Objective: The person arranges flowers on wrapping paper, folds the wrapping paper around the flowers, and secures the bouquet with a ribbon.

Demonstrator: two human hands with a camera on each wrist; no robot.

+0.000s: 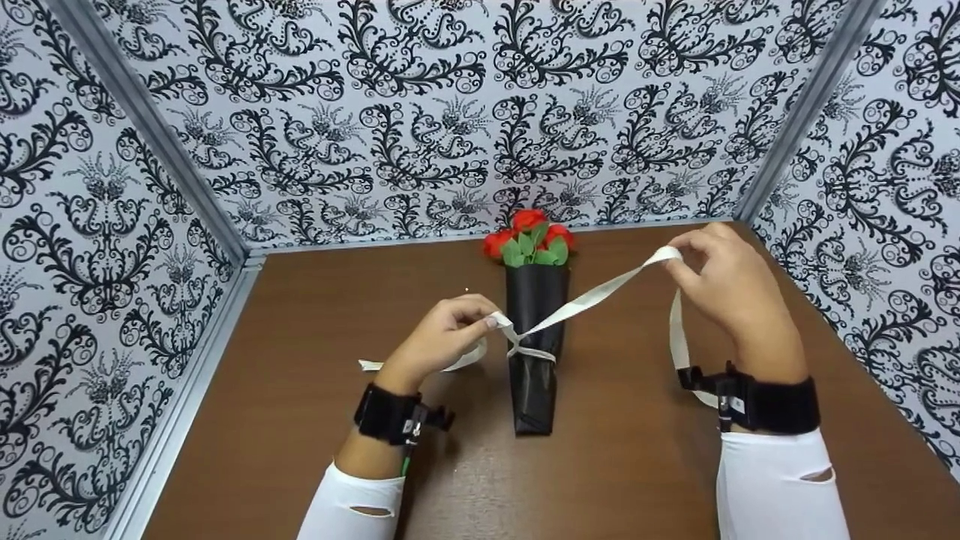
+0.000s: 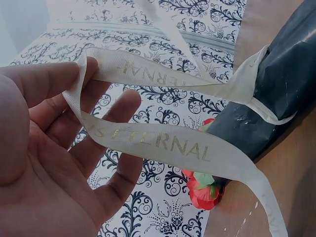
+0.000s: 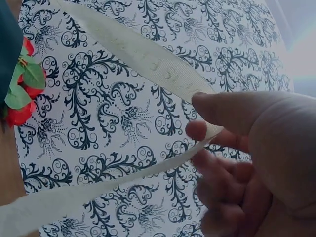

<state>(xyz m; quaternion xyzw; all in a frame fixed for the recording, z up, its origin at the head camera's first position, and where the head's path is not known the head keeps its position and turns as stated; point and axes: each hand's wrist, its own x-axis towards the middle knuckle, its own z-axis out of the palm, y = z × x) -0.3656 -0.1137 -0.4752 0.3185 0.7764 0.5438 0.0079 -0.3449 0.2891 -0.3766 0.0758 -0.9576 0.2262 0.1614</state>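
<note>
A bouquet of red flowers (image 1: 529, 220) with green leaves lies on the table in a black wrapper (image 1: 534, 300). Round the wrapper's lower half goes a cream ribbon (image 1: 536, 353), crossed at the front. My left hand (image 1: 448, 334) pinches one end of it between thumb and forefinger, just left of the wrapper; the other fingers are spread in the left wrist view. Up and to the right, my right hand (image 1: 724, 281) pinches the other end, stretched slantwise from the crossing. Gold lettering shows on the ribbon (image 2: 163, 143). Both tails hang past the hands.
The brown table (image 1: 300, 300) runs back to a wall with black scroll patterns (image 1: 420, 135). Patterned panels stand at both sides, with grey metal posts (image 1: 161, 127) at the corners. A black strap with a camera (image 1: 390, 416) sits on each wrist.
</note>
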